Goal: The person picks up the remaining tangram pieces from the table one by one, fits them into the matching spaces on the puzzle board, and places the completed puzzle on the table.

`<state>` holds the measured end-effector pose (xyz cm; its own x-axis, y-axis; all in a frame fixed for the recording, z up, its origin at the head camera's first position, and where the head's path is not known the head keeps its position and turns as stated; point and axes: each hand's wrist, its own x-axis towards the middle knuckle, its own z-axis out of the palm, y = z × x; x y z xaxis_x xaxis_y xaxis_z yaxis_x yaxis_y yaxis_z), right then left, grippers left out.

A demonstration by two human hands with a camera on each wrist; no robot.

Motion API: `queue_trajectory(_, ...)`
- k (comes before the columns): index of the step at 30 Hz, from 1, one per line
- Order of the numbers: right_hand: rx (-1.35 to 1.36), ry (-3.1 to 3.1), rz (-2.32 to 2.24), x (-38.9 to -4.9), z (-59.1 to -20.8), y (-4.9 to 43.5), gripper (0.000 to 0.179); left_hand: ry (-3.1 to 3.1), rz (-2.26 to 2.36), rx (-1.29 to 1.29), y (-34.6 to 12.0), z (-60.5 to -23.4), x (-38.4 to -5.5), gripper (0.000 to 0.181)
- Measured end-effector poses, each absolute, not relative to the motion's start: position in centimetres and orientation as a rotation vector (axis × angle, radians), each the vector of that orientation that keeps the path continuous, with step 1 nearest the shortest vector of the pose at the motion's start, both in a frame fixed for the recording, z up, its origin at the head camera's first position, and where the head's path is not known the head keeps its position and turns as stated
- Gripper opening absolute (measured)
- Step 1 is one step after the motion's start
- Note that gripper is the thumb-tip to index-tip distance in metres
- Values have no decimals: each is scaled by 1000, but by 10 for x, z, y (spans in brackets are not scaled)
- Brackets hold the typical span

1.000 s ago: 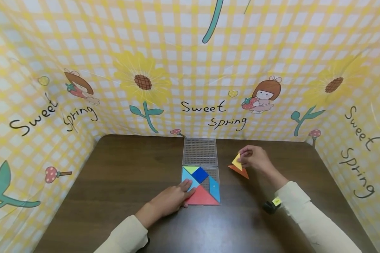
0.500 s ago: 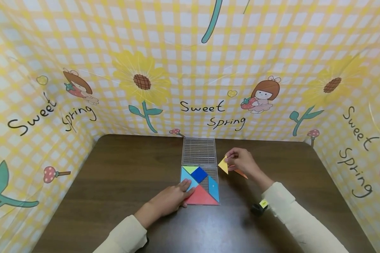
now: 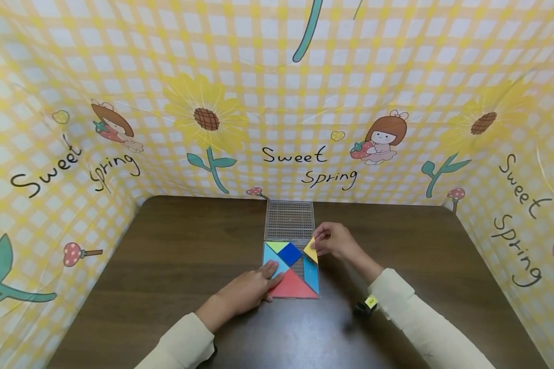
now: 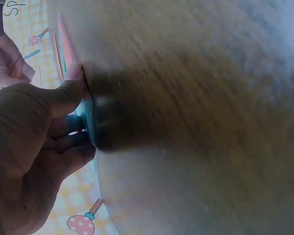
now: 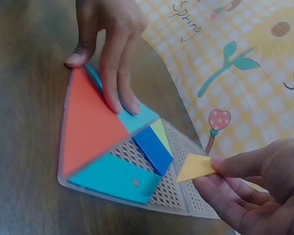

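Five flat pieces (image 5: 153, 149) lie in the tray (image 5: 125, 152), toward the middle of the table's (image 3: 189, 256) far edge. Your right hand (image 3: 333, 240) has a narrow grip, pinching the yellow piece (image 5: 193, 166) over the tray's right edge. Your left hand (image 3: 249, 289) presses the light-blue triangle (image 5: 142, 117) with extended fingers (image 5: 111, 68).

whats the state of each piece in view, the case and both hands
Case: open, both halves laid out
Yellow piece: pinched, not yet set in
Red triangle: in the case
Light blue triangle: in the case, partly covered
Dark blue square: in the case
Green triangle: in the case
Blue parallelogram: in the case
Left hand: resting on the light blue triangle
Right hand: pinching the yellow piece
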<state>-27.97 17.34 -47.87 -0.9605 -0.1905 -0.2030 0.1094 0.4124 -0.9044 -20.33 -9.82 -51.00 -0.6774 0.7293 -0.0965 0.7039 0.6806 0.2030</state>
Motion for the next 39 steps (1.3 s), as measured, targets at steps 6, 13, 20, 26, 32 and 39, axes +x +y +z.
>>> queue_trajectory(6, -29, 2412, -1508, -278, -485, 163, 19, 2732, 201, 1177, -99, -509, -205, 54)
queue_trajectory(13, -45, 2417, -1470, -270, -497, 152, 19, 2730, 198, 1185, -100, -509, -204, 53)
queue_trajectory(20, -36, 2356, -1497, -264, -502, 144, 21, 2726, 201, 1175, -100, -510, -204, 53)
queue_trajectory(26, -51, 2377, -1479, -260, -506, 140, 20, 2724, 212, 1172, -100, -512, -205, 53)
queue_trajectory(32, -50, 2425, -1448, -257, -508, 138, 20, 2713, 230, 1162, -100, -511, -203, 53)
queue_trajectory(39, -161, 2623, -1269, -255, -505, 140, 20, 2710, 248, 1146, -99, -510, -203, 54)
